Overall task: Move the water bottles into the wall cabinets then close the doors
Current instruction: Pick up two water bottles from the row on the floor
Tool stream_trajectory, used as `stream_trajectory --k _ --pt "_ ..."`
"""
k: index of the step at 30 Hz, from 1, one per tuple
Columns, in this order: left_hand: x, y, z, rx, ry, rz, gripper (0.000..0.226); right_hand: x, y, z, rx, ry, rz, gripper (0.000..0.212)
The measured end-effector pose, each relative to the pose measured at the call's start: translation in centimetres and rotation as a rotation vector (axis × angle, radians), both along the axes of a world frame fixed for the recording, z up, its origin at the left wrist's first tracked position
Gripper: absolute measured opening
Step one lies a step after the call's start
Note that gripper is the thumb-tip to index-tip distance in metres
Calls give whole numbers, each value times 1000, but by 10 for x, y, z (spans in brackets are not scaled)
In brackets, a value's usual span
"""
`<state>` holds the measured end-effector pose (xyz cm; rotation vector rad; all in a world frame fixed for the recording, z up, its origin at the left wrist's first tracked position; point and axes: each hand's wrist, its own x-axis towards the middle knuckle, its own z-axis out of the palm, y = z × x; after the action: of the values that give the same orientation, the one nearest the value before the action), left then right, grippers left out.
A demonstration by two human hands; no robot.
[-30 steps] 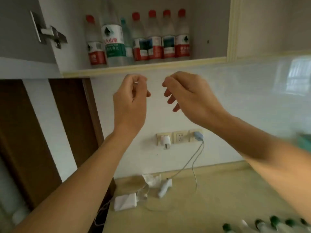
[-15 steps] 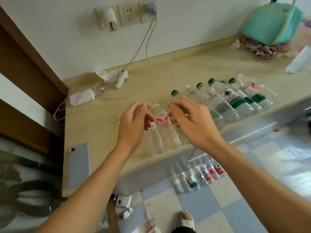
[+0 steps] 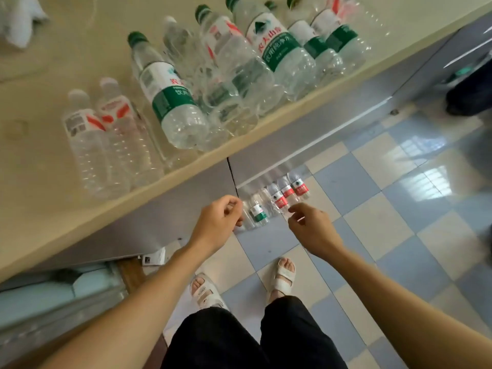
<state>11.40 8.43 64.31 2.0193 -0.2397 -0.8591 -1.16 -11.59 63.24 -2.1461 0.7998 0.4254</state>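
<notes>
Reaching down with left hand and right hand, fingers loosely curled, holding nothing, just above the floor bottles standing against the cabinet base. Probably chosen next; worktop bottles lying flat, side by side, not rolling off the worktop.

View has tipped from the open wall cabinet down past the countertop to the checkered floor — both hands, left hand and right hand, have dropped from cabinet height to frame centre, loosely curled and empty, over the floor bottles.
</notes>
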Motion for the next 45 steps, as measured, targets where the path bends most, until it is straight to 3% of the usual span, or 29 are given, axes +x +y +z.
stream_trajectory --k 6,12,20,26,30,33,37,45 --pt "-11 -61 -128 246 92 45 13 -38 -71 -119 72 194 -84 40" --pt "-11 -78 -282 436 192 -11 9 -39 -85 -266 104 299 -31 42" --pt "-3 -70 -491 591 176 -72 21 -2 -71 -464 94 224 55 45" --pt "9 -71 -614 652 133 24 52 39 -50 -587 72 138 87 45" --pt "20 -79 -665 653 236 136 71 56 -38 -645 44 139 130 53" --pt "21 -81 -692 649 237 160 72 61 -27 -674 39 144 99 69" --pt "15 -73 -708 494 260 259 69 54 -9 -690 68 125 20 75" --pt "-8 -44 -695 580 300 -99 78 9 17 -681 260 314 -105 80"
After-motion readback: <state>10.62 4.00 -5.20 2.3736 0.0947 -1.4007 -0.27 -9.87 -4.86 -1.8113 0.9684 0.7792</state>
